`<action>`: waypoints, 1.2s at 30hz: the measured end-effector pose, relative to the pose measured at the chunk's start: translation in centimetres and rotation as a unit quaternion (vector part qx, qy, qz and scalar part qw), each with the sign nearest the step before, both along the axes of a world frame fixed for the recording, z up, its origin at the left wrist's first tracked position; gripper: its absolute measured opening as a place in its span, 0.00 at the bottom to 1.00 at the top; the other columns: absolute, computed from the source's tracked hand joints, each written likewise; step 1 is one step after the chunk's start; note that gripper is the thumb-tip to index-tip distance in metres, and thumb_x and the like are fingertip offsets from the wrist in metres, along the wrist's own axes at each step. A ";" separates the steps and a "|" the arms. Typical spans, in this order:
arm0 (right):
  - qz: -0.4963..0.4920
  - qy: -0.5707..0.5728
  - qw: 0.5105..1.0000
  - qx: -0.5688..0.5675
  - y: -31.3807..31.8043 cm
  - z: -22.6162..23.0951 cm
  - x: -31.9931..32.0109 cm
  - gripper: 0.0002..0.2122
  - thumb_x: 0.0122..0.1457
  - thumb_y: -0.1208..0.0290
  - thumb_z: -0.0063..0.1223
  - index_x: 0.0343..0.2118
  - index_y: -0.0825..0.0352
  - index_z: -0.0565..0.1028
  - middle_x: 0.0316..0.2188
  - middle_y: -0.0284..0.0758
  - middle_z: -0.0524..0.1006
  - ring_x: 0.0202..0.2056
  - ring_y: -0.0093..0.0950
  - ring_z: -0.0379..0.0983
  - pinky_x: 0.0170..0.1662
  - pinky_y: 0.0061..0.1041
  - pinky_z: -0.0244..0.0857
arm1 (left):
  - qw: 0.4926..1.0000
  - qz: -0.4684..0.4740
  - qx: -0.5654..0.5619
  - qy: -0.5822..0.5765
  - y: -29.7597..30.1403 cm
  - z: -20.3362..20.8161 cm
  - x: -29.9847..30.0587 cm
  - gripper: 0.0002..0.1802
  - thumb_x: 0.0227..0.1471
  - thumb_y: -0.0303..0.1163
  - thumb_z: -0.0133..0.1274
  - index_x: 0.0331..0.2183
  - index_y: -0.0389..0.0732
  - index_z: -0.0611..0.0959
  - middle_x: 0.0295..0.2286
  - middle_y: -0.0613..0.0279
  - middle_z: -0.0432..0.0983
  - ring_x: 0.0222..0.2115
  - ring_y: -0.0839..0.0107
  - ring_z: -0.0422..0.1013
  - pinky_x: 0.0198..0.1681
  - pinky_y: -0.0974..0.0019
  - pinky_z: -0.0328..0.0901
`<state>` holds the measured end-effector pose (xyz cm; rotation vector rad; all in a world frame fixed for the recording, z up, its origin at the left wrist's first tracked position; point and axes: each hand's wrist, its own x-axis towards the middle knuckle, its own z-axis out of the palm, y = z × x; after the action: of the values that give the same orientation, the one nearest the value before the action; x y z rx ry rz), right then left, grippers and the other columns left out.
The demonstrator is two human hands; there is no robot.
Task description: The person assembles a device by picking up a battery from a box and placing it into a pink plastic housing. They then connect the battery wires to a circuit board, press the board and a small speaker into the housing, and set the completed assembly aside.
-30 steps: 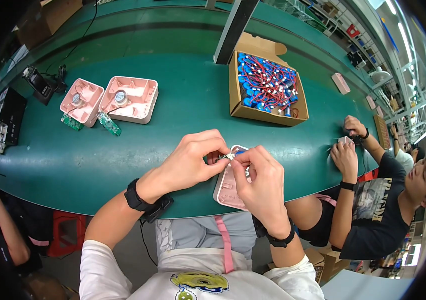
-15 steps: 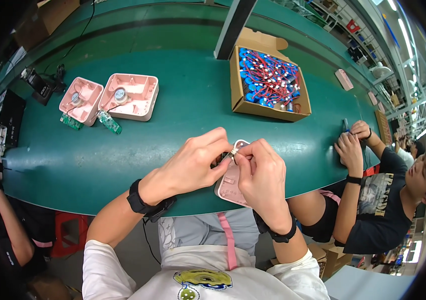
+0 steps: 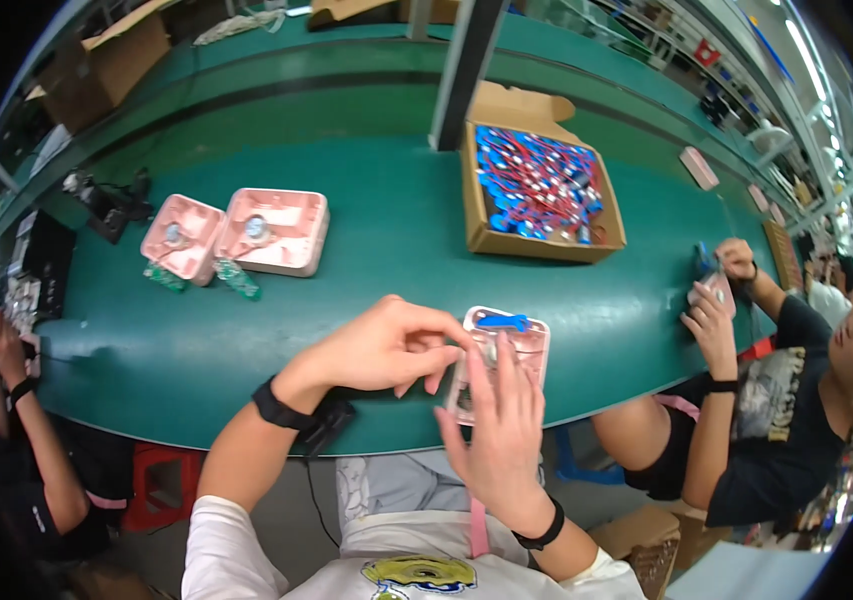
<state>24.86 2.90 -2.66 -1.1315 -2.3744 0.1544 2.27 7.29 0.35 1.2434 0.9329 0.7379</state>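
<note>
1. Bench (image 3: 366, 250) comes first: it is long, green and curved, and all the things sit on it.
2. Cardboard box (image 3: 543, 188) sits at the far side of the bench, to the right. It is full of little blue parts with red wires.
3. Two pink trays (image 3: 276, 232) lie side by side at the left of the bench, well apart from the hands. Each has a small round part in the middle. Small green boards lie just beside their near edges.
4. Pink case (image 3: 506, 355) lies flat at the near edge of the bench, right in front of the person. It is see-through pink, and a small blue part (image 3: 502, 322) lies at its far end.
5. Left hand (image 3: 386, 350) is curled, and its fingertips touch the left edge of the pink case. I cannot tell if they pinch something small there.
6. Right hand (image 3: 499, 425) lies flat over the near end of the pink case, with its fingers spread and pointing away from the person. It presses on the case and does not pinch it.
7. Another person sits at the right end of the bench and holds a small pink thing (image 3: 711, 290) in both hands.
</note>
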 end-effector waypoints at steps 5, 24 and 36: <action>0.008 0.038 0.999 -0.010 0.3 -0.2 3.4 0.37 0.55 0.79 0.61 0.69 0.73 0.60 0.69 0.56 0.62 0.67 0.55 0.62 0.68 0.50 0.57 | 0.974 0.096 0.188 0.078 0.5 -1.9 -0.1 0.08 0.62 0.26 0.57 0.41 0.36 0.87 0.16 0.71 0.72 0.20 0.85 0.68 0.23 0.73 0.62; -0.038 0.111 0.993 0.033 -0.4 3.0 9.5 0.23 0.61 0.82 0.56 0.61 0.73 0.69 0.65 0.52 0.66 0.62 0.54 0.65 0.64 0.47 0.60 | 0.651 0.301 0.343 0.606 -3.7 -3.0 -4.2 0.12 0.46 0.26 0.62 0.33 0.29 0.83 0.33 0.46 0.77 0.40 0.48 0.74 0.42 0.49 0.71; 0.164 0.101 0.976 -0.099 1.8 6.8 1.4 0.13 0.60 0.84 0.56 0.49 0.71 0.77 0.43 0.48 0.80 0.40 0.45 0.79 0.44 0.38 0.73 | 0.699 0.104 0.498 0.503 -12.6 -1.0 8.1 0.12 0.44 0.27 0.57 0.33 0.31 0.83 0.35 0.56 0.76 0.40 0.57 0.70 0.47 0.54 0.67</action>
<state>26.26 4.72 4.17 -0.7549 -2.3814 0.6009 10.41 -5.32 -0.65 2.7027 1.6648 0.7306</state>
